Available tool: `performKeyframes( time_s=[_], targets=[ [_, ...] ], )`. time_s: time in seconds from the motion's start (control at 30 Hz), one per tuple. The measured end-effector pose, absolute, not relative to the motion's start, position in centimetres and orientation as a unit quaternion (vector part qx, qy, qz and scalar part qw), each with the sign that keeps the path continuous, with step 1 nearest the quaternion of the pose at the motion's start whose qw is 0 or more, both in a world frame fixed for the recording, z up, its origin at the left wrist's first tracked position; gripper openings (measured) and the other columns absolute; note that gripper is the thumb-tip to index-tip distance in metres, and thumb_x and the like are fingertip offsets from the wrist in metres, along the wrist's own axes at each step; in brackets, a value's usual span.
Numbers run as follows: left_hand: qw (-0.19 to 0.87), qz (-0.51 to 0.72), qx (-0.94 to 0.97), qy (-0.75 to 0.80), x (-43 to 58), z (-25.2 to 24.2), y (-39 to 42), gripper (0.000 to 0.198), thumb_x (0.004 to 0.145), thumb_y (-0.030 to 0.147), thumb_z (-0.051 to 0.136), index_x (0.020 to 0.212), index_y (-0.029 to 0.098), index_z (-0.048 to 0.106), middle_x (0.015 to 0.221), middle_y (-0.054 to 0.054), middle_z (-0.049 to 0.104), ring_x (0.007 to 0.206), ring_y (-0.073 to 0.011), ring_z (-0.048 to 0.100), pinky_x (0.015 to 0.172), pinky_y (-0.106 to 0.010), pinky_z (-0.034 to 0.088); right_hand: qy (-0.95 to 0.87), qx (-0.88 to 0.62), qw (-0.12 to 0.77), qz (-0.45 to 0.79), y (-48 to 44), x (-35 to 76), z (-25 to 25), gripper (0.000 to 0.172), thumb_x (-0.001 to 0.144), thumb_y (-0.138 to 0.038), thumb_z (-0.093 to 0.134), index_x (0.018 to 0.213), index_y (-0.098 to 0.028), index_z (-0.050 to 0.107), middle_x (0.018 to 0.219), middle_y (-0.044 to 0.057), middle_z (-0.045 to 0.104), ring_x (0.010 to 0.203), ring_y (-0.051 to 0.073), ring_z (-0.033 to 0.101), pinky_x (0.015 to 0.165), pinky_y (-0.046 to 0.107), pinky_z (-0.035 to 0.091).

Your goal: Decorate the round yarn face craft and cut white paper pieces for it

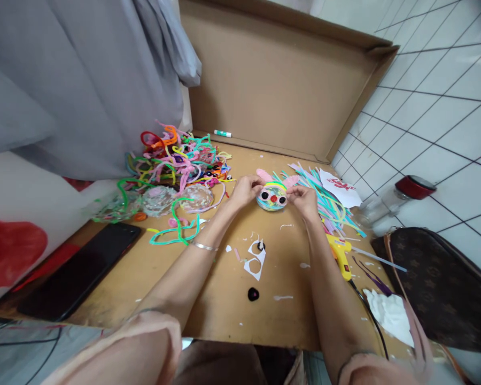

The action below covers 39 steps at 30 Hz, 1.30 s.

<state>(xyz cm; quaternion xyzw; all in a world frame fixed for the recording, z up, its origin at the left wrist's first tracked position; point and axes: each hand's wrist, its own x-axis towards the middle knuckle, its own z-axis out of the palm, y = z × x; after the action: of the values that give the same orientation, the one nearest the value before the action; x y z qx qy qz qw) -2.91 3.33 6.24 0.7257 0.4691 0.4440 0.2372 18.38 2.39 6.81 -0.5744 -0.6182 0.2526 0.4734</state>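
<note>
A round craft face (pixel 272 198) made of coiled pipe cleaners, with two black eyes, a red nose and pink ears, rests on the cardboard work surface (pixel 208 278). My left hand (pixel 244 191) grips its left edge with curled fingers. My right hand (pixel 303 199) pinches its right edge. A silver bangle sits on my left wrist.
A tangle of coloured pipe cleaners (pixel 176 158) lies at left, straight ones (pixel 328 195) at right. A yellow glue gun (pixel 340 255), white paper scraps (pixel 255 259), a black pom-pom (pixel 253 294), a black phone (pixel 78 270), a jar with a red lid (pixel 393 200), a brown bag (pixel 441 286) surround it.
</note>
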Motion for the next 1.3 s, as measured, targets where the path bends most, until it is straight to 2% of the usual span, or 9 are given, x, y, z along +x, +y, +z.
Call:
performKeyframes(
  time_s=[0.27, 0.7, 1.0, 1.17, 1.3],
  targets=[
    [0.239, 0.443, 0.727, 0.467, -3.2, 6.3, 3.2, 0.021, 0.074, 0.015, 0.058, 0.085, 0.013, 0.075, 0.083, -0.004, 0.075, 0.074, -0.0166, 0.065, 0.076, -0.028, 0.051, -0.580, -0.579, 0.487, 0.301, 2.4, 18.5, 6.4, 0.009, 0.056, -0.024, 0.063, 0.064, -0.019, 0.062, 0.052, -0.003, 0.061, 0.046, 0.014, 0.057, 0.052, 0.029, 0.048],
    [0.253, 0.455, 0.725, 0.451, -3.0, 6.1, 3.4, 0.019, 0.075, 0.015, 0.059, 0.087, 0.012, 0.074, 0.084, -0.005, 0.076, 0.077, -0.0165, 0.067, 0.076, -0.028, 0.052, -0.607, -0.584, 0.475, 0.254, 1.8, 18.2, 7.1, 0.006, 0.059, -0.021, 0.060, 0.063, -0.019, 0.064, 0.052, -0.004, 0.058, 0.049, 0.013, 0.051, 0.054, 0.026, 0.041],
    [0.241, 0.450, 0.741, 0.436, -2.9, 6.1, 3.4, 0.020, 0.073, 0.014, 0.057, 0.086, 0.013, 0.073, 0.084, -0.004, 0.074, 0.077, -0.0164, 0.064, 0.077, -0.028, 0.051, -0.695, -0.522, 0.480, 0.117, 1.2, 17.2, 8.2, 0.011, 0.069, -0.023, 0.061, 0.071, -0.019, 0.071, 0.081, 0.005, 0.072, 0.070, 0.017, 0.060, 0.071, 0.031, 0.049],
    [0.235, 0.456, 0.744, 0.427, -2.8, 5.8, 3.5, 0.021, 0.075, 0.015, 0.056, 0.087, 0.013, 0.073, 0.086, -0.005, 0.073, 0.077, -0.0166, 0.063, 0.076, -0.028, 0.051, -0.685, -0.554, 0.459, 0.112, 1.3, 16.8, 7.8, 0.011, 0.072, -0.022, 0.060, 0.066, -0.019, 0.069, 0.071, 0.003, 0.070, 0.065, 0.017, 0.060, 0.070, 0.031, 0.047],
    [0.230, 0.454, 0.750, 0.424, -2.7, 5.8, 3.6, 0.022, 0.075, 0.013, 0.056, 0.087, 0.014, 0.074, 0.087, -0.005, 0.073, 0.078, -0.0163, 0.063, 0.076, -0.028, 0.051, -0.661, -0.570, 0.469, 0.138, 1.5, 16.8, 7.7, 0.008, 0.069, -0.022, 0.061, 0.063, -0.020, 0.066, 0.063, 0.001, 0.067, 0.060, 0.017, 0.058, 0.065, 0.030, 0.045]
  ],
)
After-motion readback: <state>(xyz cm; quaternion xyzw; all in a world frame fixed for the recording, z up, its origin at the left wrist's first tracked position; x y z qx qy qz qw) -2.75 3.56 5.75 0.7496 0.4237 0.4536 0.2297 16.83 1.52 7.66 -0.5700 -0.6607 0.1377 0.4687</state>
